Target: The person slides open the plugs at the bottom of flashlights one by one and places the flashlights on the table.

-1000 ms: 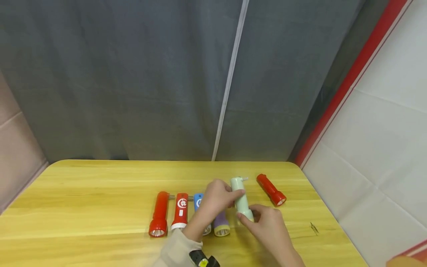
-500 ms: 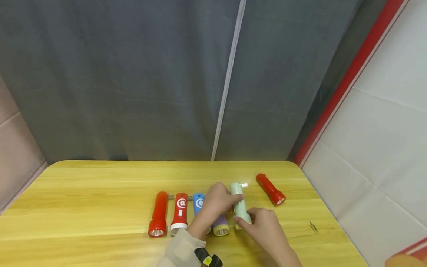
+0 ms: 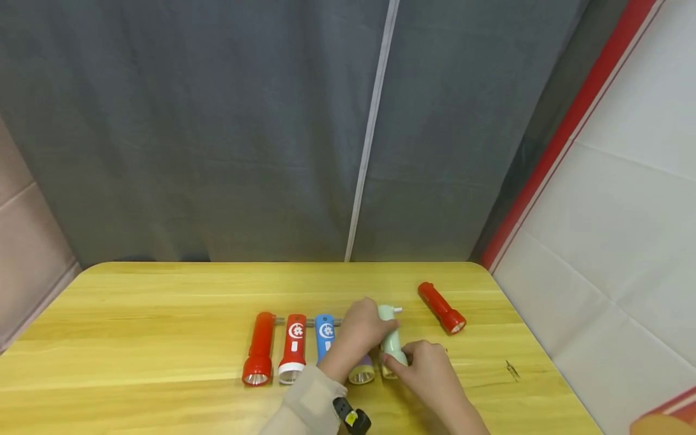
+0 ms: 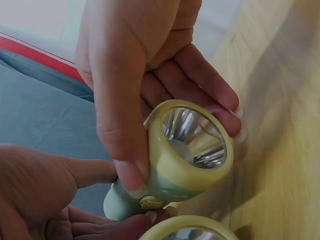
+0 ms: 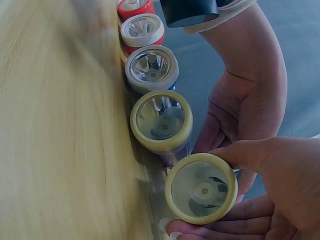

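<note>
A pale green flashlight (image 3: pixel 390 344) with a cream-yellow lens ring is held between both hands at the right end of a row of flashlights. My left hand (image 3: pixel 361 329) pinches its tail part, thumb on top. My right hand (image 3: pixel 432 371) grips it near the lens, as the left wrist view also shows, where its yellow switch (image 4: pixel 152 202) is visible. A small pale prong (image 3: pixel 398 309) sticks out at the tail. Just left lies a purple flashlight (image 5: pixel 162 122) with a yellow ring, mostly hidden by my left hand in the head view.
Further left lie a blue flashlight (image 3: pixel 325 332), a red one with a white rim (image 3: pixel 295 341) and an all-red one (image 3: pixel 260 350). Another red flashlight (image 3: pixel 441 308) lies apart at the back right. The wooden table (image 3: pixel 136 338) meets a grey curtain (image 3: pixel 217 151) behind.
Both hands have lowered the green flashlight toward the table and brought it slightly nearer, beside the purple one. The other flashlights stay where they were.
</note>
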The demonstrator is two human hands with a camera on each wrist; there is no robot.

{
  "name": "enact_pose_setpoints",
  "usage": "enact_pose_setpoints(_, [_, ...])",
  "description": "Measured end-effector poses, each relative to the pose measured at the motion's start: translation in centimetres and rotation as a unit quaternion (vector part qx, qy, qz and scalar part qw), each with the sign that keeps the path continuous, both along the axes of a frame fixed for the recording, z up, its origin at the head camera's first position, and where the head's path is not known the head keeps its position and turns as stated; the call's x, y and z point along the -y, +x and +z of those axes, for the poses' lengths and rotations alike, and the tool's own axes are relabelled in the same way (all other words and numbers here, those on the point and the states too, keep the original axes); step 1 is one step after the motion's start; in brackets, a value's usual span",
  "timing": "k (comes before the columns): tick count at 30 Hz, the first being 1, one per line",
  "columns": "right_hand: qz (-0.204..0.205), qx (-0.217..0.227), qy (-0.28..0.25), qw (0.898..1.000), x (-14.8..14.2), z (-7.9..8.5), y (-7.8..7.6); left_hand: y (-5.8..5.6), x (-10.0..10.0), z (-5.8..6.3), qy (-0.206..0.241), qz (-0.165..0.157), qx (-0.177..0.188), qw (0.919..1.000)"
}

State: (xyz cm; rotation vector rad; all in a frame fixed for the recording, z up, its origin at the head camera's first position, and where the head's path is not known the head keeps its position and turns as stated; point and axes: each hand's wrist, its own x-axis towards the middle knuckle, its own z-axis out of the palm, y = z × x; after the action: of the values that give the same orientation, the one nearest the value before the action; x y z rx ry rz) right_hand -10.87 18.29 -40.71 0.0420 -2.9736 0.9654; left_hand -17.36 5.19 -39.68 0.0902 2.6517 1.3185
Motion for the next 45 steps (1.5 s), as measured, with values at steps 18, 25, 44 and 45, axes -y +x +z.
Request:
enact_pose_setpoints(18, [0.005, 0.013, 0.001, 1.0, -0.3, -1.1, 0.0, -0.1, -1.2, 0.1, -0.097, -0.03, -0.029, 0.9944])
enact_pose_setpoints(25, [0.01, 0.021, -0.001, 1.0, -0.3, -1.5, 0.0, -0.3, -1.4, 0.2, -0.142, -0.04, -0.032, 0.9886])
enact_pose_setpoints(44, [0.01, 0.062, 0.008, 0.998, -0.4, -1.2, 0.3, -0.2, -1.5, 0.1, -0.144, -0.039, -0.024, 0.9886])
enact_pose_setpoints(45, [0.01, 0.062, 0.008, 0.998, -0.4, -1.2, 0.3, -0.2, -1.6, 0.1, -0.147, -0.039, -0.025, 0.988])
